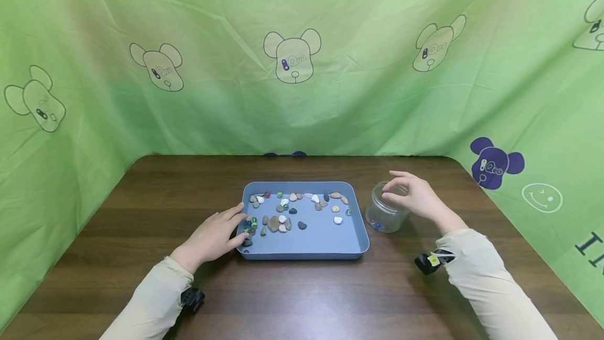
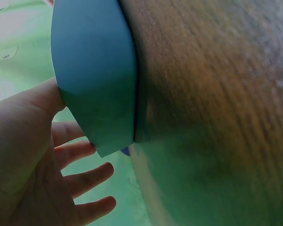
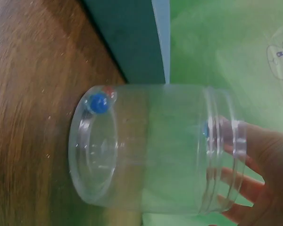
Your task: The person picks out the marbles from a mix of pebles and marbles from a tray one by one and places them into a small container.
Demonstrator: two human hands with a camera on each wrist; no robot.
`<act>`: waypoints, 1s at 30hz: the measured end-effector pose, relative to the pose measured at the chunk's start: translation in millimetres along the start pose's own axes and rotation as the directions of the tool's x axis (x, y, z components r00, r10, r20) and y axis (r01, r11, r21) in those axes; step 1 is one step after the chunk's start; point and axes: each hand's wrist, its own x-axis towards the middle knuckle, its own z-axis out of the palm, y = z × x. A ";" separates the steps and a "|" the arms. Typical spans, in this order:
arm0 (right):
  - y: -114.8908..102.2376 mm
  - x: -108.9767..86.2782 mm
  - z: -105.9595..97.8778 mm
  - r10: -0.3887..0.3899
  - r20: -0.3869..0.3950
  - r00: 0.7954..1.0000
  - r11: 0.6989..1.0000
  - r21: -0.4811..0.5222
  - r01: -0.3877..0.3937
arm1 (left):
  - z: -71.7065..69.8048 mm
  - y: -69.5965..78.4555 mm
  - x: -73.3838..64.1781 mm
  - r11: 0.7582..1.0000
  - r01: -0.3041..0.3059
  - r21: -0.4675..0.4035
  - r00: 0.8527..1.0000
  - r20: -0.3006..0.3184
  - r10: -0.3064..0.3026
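At the left rim of a blue tray (image 1: 325, 240) lies my left hand (image 1: 214, 237), fingers spread and reaching over the edge beside several dark and green marbles (image 1: 254, 222). In the left wrist view those fingers (image 2: 87, 181) are spread outside the tray's wall (image 2: 94, 61). My right hand (image 1: 417, 198) pinches a small blue marble (image 3: 206, 129) at the mouth of a clear jar (image 1: 384, 216). Inside the jar, a blue marble (image 3: 99, 102) and a reddish one (image 3: 108, 89) lie at the bottom.
Pebbles (image 1: 273, 223) in grey, white and tan are scattered over the tray's middle and far side, with a few glass marbles (image 1: 279, 194) among them. The jar stands just right of the tray on a brown wooden table (image 1: 302, 298). A green printed cloth (image 1: 226, 109) hangs behind.
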 end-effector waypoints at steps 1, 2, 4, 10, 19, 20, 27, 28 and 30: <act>1.4 0.3 0.4 0.004 0.006 1.000 1.000 -0.007 -0.004 | 0.1 -0.1 0.1 1.000 -0.001 0.000 1.000 -0.002 0.001; 2.9 0.6 0.8 0.008 0.008 1.000 1.000 -0.013 -0.008 | 0.1 -0.1 0.1 1.000 -0.002 0.000 1.000 -0.004 0.002; 4.9 1.4 1.8 0.015 0.010 1.000 1.000 -0.025 -0.015 | 0.1 -0.2 0.1 1.000 -0.004 0.001 1.000 -0.008 0.004; 5.9 4.1 5.3 0.030 0.022 0.999 0.999 -0.042 -0.029 | 0.2 -0.4 0.1 1.000 -0.006 0.000 1.000 -0.010 0.006; 6.2 6.3 5.9 0.048 0.041 0.998 0.998 -0.044 -0.046 | -0.8 0.9 0.1 1.000 0.000 -0.004 1.000 -0.005 0.000; 5.7 6.2 5.6 0.049 0.040 0.998 0.998 -0.043 -0.047 | -0.9 1.1 0.1 1.000 0.001 -0.005 1.000 -0.004 -0.001; -9.4 8.8 0.8 0.016 -0.005 1.000 0.999 -0.034 -0.016 | -1.6 1.4 -0.6 1.000 0.006 -0.012 1.000 0.001 -0.006; -12.9 9.7 0.0 0.005 -0.016 1.000 0.999 -0.035 -0.006 | -1.7 1.4 -0.8 1.000 0.004 -0.010 1.000 0.000 -0.004; -20.7 12.0 -1.2 -0.021 -0.037 0.999 0.999 -0.039 0.019 | -1.9 1.4 -1.0 1.000 0.002 -0.009 1.000 -0.001 -0.002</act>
